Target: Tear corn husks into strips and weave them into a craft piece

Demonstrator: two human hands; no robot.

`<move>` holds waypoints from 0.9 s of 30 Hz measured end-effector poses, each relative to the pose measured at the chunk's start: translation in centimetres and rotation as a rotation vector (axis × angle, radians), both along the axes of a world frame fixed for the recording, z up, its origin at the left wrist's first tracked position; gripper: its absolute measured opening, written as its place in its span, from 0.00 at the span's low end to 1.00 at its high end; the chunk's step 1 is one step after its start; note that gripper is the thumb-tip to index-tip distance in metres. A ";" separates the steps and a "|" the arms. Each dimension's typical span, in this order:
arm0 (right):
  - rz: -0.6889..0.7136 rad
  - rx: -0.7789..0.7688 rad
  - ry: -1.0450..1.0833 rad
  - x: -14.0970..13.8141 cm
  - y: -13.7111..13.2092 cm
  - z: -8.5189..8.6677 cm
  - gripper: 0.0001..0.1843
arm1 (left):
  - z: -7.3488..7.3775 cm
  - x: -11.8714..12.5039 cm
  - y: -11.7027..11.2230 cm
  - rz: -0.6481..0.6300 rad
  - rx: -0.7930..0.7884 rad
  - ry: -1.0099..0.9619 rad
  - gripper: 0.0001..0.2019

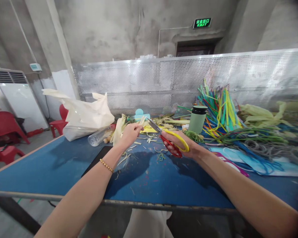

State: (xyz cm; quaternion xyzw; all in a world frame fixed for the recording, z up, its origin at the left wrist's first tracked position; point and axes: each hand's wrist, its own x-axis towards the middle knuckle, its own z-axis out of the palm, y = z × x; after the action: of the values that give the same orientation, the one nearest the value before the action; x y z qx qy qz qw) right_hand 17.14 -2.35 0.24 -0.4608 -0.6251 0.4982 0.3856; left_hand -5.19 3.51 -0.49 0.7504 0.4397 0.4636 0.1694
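Observation:
My left hand [130, 134], with a beaded bracelet on its wrist, pinches a pale, husk-like strip [142, 121] above the table. In my right hand [169, 138] is a pair of scissors [156, 127] with one yellow and one red handle loop. Their metal blades point up and left toward the strip, close to my left fingertips; whether they touch it I cannot tell. Below both hands, thin pale trimmings [149, 140] and a small green tangle of fibre [160, 156] lie on the blue tabletop [141, 185].
At left stand a white plastic bag [86, 115] and a clear bottle [99, 137] on its side. A green tumbler [198, 119] stands right of centre, before bundled coloured strips [223, 110]. Cords [260, 148] spread at far right. A perforated metal screen [139, 82] runs behind.

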 end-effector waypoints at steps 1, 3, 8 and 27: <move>-0.011 -0.001 -0.004 -0.1 -0.1 0.1 0.25 | 0.0 0.0 0.0 -0.001 0.001 0.004 0.12; -0.030 -0.005 -0.016 -0.2 -0.3 0.2 0.25 | 0.0 0.1 -0.1 -0.004 0.001 0.006 0.12; -0.030 0.026 -0.049 0.1 0.2 -0.1 0.26 | 0.2 0.1 -0.4 0.001 -0.006 -0.001 0.13; -0.328 0.413 -1.252 3.3 5.3 -1.7 0.15 | 0.1 0.6 -1.0 -0.194 -0.035 -0.118 0.14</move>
State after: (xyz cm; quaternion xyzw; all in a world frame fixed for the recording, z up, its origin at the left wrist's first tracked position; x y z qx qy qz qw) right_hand 20.39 2.99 -1.46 -0.6680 -0.7350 -0.0571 0.1015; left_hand -4.54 2.48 -0.35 0.7578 0.3624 0.4806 0.2519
